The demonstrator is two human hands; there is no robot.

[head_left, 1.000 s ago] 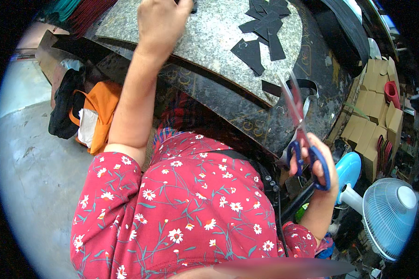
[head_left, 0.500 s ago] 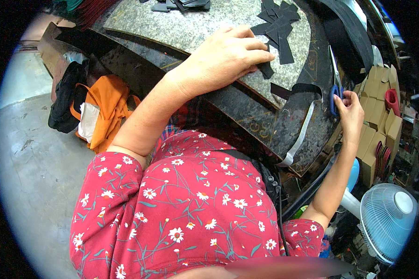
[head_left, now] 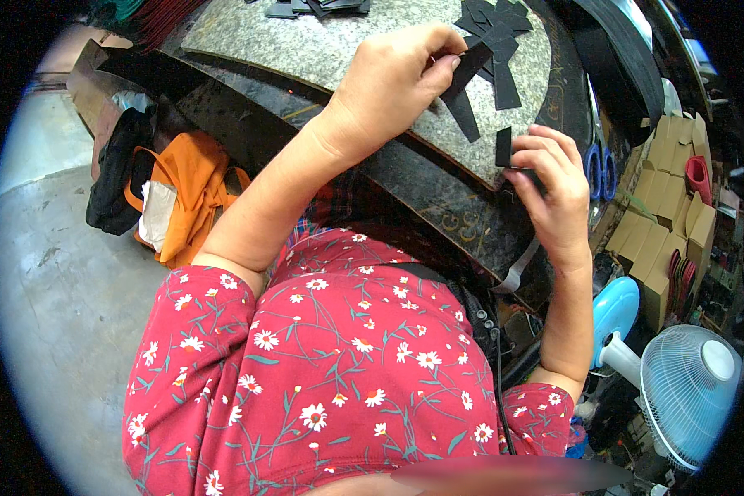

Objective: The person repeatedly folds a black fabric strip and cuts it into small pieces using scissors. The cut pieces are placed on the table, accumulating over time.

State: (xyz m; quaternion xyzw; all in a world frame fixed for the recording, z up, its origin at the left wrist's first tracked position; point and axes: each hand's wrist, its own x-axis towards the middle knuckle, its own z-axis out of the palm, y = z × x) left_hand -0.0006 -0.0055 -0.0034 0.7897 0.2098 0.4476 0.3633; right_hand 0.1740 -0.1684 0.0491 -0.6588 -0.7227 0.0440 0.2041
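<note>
My left hand [head_left: 393,83] pinches a long black strip [head_left: 465,70] at its upper end; the strip trails down over the granite bench [head_left: 306,41]. My right hand [head_left: 550,186] grips a short black piece [head_left: 503,146] at the bench's edge, fingers hiding its lower end. The blue-handled scissors [head_left: 599,169] lie just beside it, mostly hidden.

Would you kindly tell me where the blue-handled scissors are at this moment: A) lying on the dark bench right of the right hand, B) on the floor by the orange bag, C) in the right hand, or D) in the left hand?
A: the blue-handled scissors lie on the dark bench, just beyond the right hand, which pinches a small black strip.
</note>
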